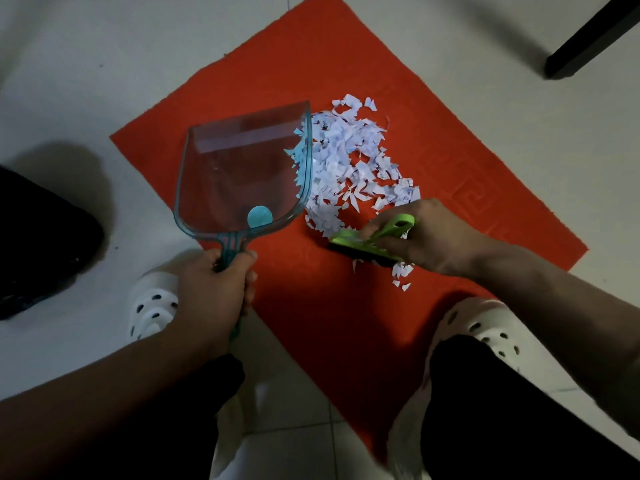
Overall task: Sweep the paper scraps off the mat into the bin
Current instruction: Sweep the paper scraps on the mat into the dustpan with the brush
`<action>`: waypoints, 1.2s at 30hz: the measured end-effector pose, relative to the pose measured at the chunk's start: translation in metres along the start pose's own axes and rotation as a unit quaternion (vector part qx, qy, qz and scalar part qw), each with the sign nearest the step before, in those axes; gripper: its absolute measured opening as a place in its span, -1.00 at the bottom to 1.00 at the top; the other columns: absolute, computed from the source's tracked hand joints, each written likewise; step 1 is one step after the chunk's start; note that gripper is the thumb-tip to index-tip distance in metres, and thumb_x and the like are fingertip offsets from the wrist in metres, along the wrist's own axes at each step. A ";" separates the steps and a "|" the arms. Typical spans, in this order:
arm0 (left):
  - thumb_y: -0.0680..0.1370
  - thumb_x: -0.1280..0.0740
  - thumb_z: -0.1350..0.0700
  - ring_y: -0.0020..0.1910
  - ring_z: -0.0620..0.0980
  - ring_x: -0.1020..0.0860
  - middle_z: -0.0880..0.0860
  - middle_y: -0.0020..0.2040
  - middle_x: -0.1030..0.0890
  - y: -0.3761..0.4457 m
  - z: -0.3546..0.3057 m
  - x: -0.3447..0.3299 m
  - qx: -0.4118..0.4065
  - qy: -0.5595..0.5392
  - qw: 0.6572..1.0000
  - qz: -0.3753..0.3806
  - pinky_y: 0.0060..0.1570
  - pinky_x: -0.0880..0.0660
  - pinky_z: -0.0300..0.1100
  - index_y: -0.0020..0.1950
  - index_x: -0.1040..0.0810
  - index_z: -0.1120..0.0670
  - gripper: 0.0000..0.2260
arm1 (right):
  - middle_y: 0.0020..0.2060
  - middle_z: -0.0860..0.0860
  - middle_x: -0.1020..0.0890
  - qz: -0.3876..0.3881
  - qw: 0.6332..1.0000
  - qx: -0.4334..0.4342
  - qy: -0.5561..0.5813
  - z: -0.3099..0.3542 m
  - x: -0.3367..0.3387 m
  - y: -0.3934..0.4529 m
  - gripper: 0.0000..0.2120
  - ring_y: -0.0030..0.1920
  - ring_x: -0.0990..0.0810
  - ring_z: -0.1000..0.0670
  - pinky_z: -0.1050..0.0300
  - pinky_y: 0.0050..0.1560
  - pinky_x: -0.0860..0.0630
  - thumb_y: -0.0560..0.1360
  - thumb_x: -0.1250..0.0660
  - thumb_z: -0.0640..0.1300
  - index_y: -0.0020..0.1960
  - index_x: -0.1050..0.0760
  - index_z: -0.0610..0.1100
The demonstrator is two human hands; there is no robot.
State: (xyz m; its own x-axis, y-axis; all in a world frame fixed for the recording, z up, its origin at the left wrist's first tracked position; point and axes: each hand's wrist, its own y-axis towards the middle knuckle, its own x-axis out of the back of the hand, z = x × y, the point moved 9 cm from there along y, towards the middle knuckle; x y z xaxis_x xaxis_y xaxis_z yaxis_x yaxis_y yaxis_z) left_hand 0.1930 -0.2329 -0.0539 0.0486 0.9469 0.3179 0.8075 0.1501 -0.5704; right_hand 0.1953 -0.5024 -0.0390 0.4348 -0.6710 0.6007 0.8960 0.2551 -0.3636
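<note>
The left hand grips the dustpan tilted beside the scraps, ready to catch them mid-frame on the mat. The right hand grips the brush below the pile. No bin is clearly visible.

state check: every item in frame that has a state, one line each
dustpan: empty, gripped by its handle, beside the scrap pile
brush: bristles down on the mat at the near edge of the pile
paper scraps: heaped on the mat, none in the pan; a few stray behind the brush
mat: flat on the floor
left hand: gripping the dustpan
right hand: gripping the brush
</note>
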 end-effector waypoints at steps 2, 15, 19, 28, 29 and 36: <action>0.55 -0.35 0.13 -0.51 -0.05 -0.38 0.05 -0.41 -0.48 -0.002 -0.001 -0.004 -0.004 0.000 1.000 0.007 -0.47 -0.34 -0.17 -0.14 -0.51 0.18 -0.86 | -0.12 0.17 -0.69 0.004 1.000 0.000 0.011 0.001 0.004 -0.002 -0.79 -0.16 -0.64 0.21 0.37 -0.13 -0.51 0.48 -0.41 -0.21 0.04 -0.66 0.04; 0.56 -0.34 0.15 -0.56 -0.10 -0.36 0.03 -0.43 -0.47 -0.003 0.004 -0.010 0.009 -0.014 1.000 0.015 -0.57 -0.32 -0.23 -0.10 -0.48 0.20 -0.88 | -0.08 0.09 -0.69 0.134 0.991 -0.029 0.004 -0.001 -0.034 -0.012 -0.76 -0.12 -0.65 0.12 0.09 -0.02 -0.59 0.44 -0.38 -0.28 0.01 -0.66 -0.01; 0.56 -0.35 0.14 -0.57 -0.11 -0.37 0.02 -0.45 -0.47 -0.003 0.002 -0.012 0.002 -0.002 1.000 0.018 -0.60 -0.34 -0.25 -0.13 -0.49 0.21 -0.85 | -0.08 0.07 -0.70 0.042 0.999 -0.004 -0.011 -0.001 -0.010 -0.003 -0.81 -0.17 -0.64 0.16 0.13 -0.05 -0.57 0.48 -0.40 -0.21 0.05 -0.65 -0.01; 0.56 -0.35 0.15 -0.58 -0.14 -0.37 0.00 -0.45 -0.48 -0.001 0.004 -0.011 0.005 -0.010 1.000 0.003 -0.60 -0.33 -0.26 -0.06 -0.53 0.25 -0.85 | -0.20 0.12 -0.70 0.075 0.996 -0.027 0.049 0.001 0.000 -0.013 -0.79 -0.21 -0.66 0.13 0.06 -0.09 -0.61 0.42 -0.41 -0.31 -0.06 -0.68 -0.04; 0.56 -0.35 0.15 -0.58 -0.13 -0.37 -0.01 -0.46 -0.48 -0.001 0.005 -0.011 0.005 -0.011 1.000 0.004 -0.60 -0.34 -0.25 -0.05 -0.53 0.26 -0.84 | -0.22 0.09 -0.70 0.102 0.992 -0.041 0.054 -0.001 -0.006 -0.014 -0.81 -0.23 -0.67 0.09 0.03 -0.12 -0.63 0.42 -0.41 -0.30 -0.09 -0.68 -0.04; 0.56 -0.35 0.12 -0.59 -0.15 -0.37 -0.04 -0.49 -0.47 0.000 0.009 -0.011 0.009 0.000 1.000 0.001 -0.61 -0.33 -0.28 -0.13 -0.49 0.19 -0.85 | -0.19 0.16 -0.68 0.109 0.993 -0.025 -0.050 -0.008 -0.015 -0.010 -0.87 -0.19 -0.61 0.19 0.19 -0.11 -0.52 0.42 -0.44 -0.21 -0.08 -0.66 -0.01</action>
State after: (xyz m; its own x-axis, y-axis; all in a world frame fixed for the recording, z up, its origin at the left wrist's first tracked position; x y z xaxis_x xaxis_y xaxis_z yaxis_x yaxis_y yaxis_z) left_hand 0.1874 -0.2413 -0.0643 0.0510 0.9472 0.3164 0.7970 0.1523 -0.5844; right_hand 0.1795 -0.5007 -0.0505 0.6263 -0.5311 0.5707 0.7756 0.3500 -0.5253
